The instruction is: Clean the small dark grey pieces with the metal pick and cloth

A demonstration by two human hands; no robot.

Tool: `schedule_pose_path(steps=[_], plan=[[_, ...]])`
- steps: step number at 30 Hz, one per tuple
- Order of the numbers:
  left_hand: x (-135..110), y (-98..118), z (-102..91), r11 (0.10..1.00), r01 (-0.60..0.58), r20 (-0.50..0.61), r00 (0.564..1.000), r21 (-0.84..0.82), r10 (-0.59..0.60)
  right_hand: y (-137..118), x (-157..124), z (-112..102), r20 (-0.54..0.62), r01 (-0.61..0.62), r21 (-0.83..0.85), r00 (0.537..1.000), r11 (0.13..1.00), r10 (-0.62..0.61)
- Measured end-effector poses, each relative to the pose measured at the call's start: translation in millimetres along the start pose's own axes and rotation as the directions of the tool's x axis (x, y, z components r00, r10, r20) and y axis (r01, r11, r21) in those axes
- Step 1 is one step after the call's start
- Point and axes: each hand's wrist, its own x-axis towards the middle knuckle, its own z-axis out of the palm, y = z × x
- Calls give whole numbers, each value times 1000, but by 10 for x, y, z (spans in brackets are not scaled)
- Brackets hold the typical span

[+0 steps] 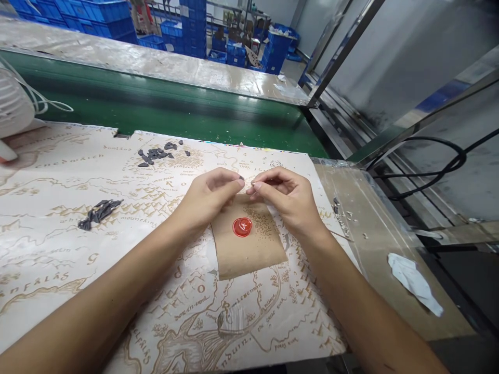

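Head view: left hand [206,200] pinching small dark piece [241,178] between thumb and fingertip. Right hand [283,200] pinched too, anything held too small to tell. Below hands, kraft paper sheet [244,259] with red round cap [242,227] on it. Far pile of dark pieces [154,156] and left pile [99,213] remain on map-printed mat [50,254].

1. We see a small dark grey piece [241,178] pinched between the fingertips of the left hand [206,197].
2. The right hand [283,200] pinches something too small to make out, just beside it.
3. Below both, we see a creased kraft paper sheet [249,249] lying flat, with a round red piece [242,227] on it.
4. Farther left, we see two loose clusters of dark grey pieces [154,155] [99,213].
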Motion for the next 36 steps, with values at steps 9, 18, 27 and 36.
schedule_pose_path(steps=[9,18,27,36], plan=[[30,26,11,994,88,-85,992,-59,-93,-282,-35,-261,353,269,-391,927,881,-126],[34,-5,14,989,114,-109,986,-95,-124,-375,-106,-249,555,365,-467,830,806,-54],[45,-92,-11,992,97,-51,994,-84,-102,-362,-134,-191,583,343,-436,812,832,-29],[51,-67,-20,993,107,-110,988,-54,-112,-330,-71,-314,501,387,-546,861,743,-80]])
